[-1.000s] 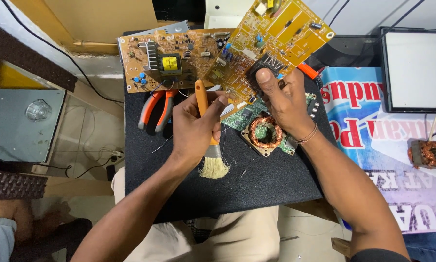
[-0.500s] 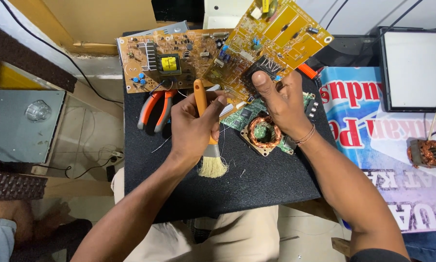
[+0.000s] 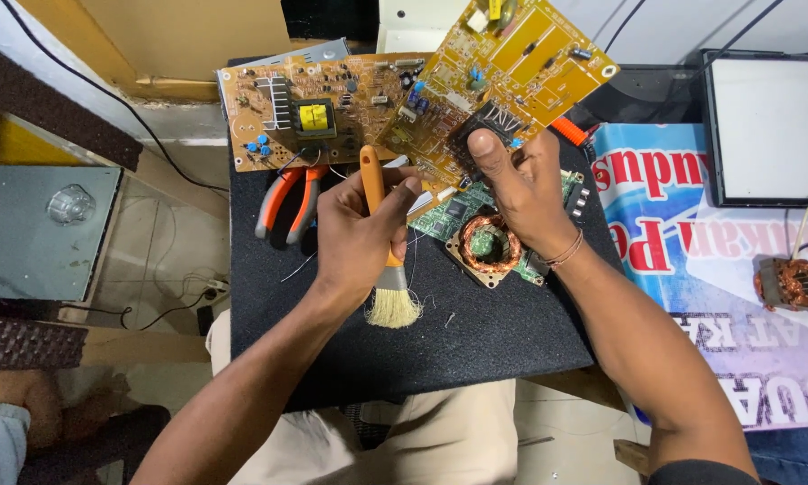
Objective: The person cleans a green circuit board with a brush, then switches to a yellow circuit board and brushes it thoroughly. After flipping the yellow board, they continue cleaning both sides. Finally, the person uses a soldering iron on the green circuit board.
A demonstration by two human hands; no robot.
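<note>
1. My left hand (image 3: 361, 235) has a closed grip around a small brush (image 3: 384, 247), fingers wrapped tight on the orange handle about halfway along.
2. The brush runs nearly up-down in my view, just slightly tilted: handle tip points away from me toward the boards, pale bristles point back toward me and hang just over the black mat (image 3: 476, 337). Can't tell if the bristles actually touch it.
3. My right hand (image 3: 521, 193) is clamped on the lower edge of a yellow circuit board (image 3: 521, 67), thumb pressed against the black finned part on it.
4. That board is held up off the surface and tilted, its long axis running diagonally from lower left to upper right, parts side facing me.
5. A second, brownish circuit board (image 3: 314, 117) lies flat at the far edge of the mat, long side going left-right, partly under the yellow one.
6. Orange-handled pliers (image 3: 287, 202) sit just left of my left hand, handles pointing toward me.
7. A copper coil (image 3: 487, 242) on a green board rests under my right wrist.
</note>
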